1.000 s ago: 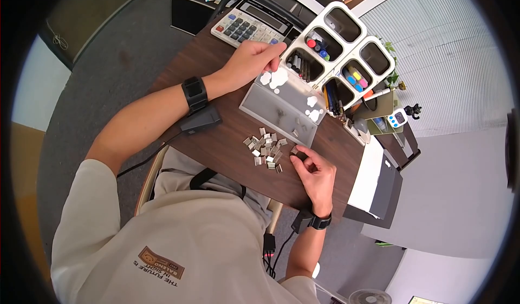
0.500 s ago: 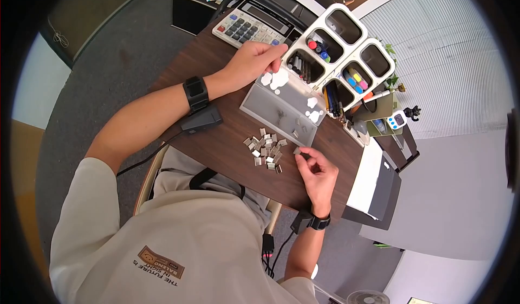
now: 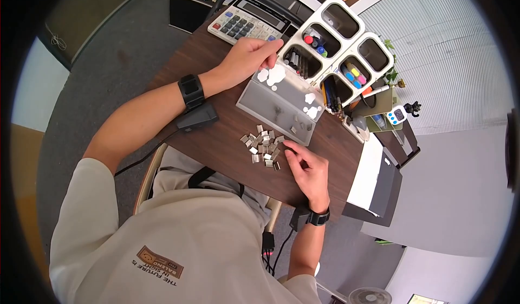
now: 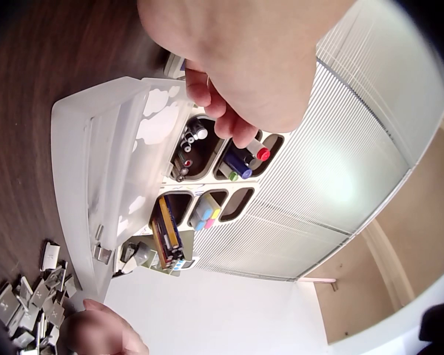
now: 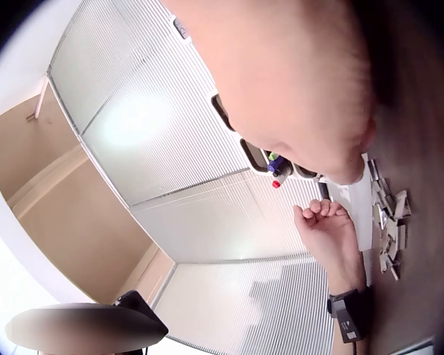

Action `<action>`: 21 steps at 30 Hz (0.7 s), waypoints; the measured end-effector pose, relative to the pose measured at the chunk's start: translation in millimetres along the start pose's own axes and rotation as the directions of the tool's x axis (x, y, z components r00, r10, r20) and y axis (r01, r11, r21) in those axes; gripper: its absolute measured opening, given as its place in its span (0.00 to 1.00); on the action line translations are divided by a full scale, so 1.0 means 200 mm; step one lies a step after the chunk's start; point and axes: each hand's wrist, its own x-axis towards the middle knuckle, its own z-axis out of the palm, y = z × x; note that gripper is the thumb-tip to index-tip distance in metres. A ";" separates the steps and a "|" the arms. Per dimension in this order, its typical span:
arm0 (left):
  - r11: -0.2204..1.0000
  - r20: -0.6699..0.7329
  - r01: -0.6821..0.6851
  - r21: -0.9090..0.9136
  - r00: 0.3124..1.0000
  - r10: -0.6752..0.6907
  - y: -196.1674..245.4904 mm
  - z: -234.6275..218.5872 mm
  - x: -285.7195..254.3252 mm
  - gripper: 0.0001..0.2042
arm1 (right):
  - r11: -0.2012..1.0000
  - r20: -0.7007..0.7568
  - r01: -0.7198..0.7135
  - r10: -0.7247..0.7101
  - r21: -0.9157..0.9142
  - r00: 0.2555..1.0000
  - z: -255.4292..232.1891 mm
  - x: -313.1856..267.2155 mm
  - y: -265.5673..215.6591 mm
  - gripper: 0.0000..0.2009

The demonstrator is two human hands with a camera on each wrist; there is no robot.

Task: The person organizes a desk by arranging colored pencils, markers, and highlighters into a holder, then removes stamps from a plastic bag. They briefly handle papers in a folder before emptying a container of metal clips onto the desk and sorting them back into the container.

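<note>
Several silver metal clips [image 3: 264, 148] lie in a loose pile on the dark wood table. My right hand [image 3: 310, 175] is at the pile's right edge, thumb and index finger bent towards each other; whether a clip is between them is unclear. In the left wrist view my right hand [image 4: 103, 330] is blurred beside the clips [image 4: 35, 309]. Behind the pile stands a translucent box [image 3: 276, 115], lid raised, with a few small clips at its right end. My left hand [image 3: 246, 61], fingers loosely curled, rests by the lid's upper left corner and shows nothing held.
A white organizer [image 3: 319, 78] with pens and markers stands behind the box. At the back left is a calculator [image 3: 246, 21]. A black device [image 3: 196, 118] with a cable lies near my left forearm. White paper [image 3: 367, 179] is at the right.
My right hand has moved left to the pile's edge; the clip seen at its fingertips before no longer shows there. My left hand has stayed by the lid. The head view has shifted slightly.
</note>
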 end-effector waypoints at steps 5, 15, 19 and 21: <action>1.000 0.005 -0.003 -0.002 1.000 0.003 0.00 0.00 0.00 0.25 | 0.985 0.079 0.088 -0.077 -0.151 0.994 0.01 0.02 -0.04 0.14; 1.000 -0.007 -0.004 -0.005 1.000 0.004 0.01 0.01 0.00 0.26 | 0.996 0.010 -0.023 0.024 -0.088 1.000 0.03 0.02 -0.04 0.13; 1.000 -0.015 -0.004 0.026 1.000 0.005 0.00 0.01 0.00 0.27 | 0.993 0.041 -0.068 0.072 -0.100 0.997 0.02 0.02 -0.04 0.08; 0.997 -0.017 -0.017 0.076 1.000 0.018 -0.01 0.01 -0.01 0.27 | 0.997 0.012 -0.011 0.012 -0.072 1.000 0.02 0.02 -0.05 0.08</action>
